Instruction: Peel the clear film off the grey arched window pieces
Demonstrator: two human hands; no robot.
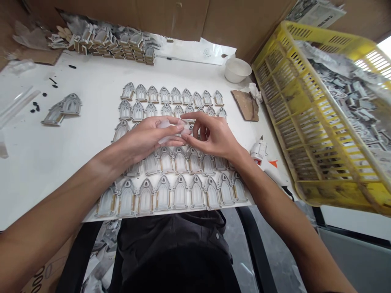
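Small translucent white sheets (164, 127) lie in my left hand (152, 134), pinned under its thumb. My right hand (210, 132) meets it from the right, its thumb and index finger at a whitish piece (185, 129) by the left fingertips. Whether that piece is a single sheet I cannot tell. Beneath both hands, rows of small arched window-shaped pieces (180, 193), grey-white with brownish edges, cover the white table; the hands hide part of the middle rows.
A yellow plastic crate (290, 93) full of small parts stands at the right. Near it are a white bowl (238, 70), a cardboard scrap (245, 105) and a white glue gun (259, 150). Stacked arched pieces (122, 44) line the back. Two more arched pieces (62, 109) lie at left.
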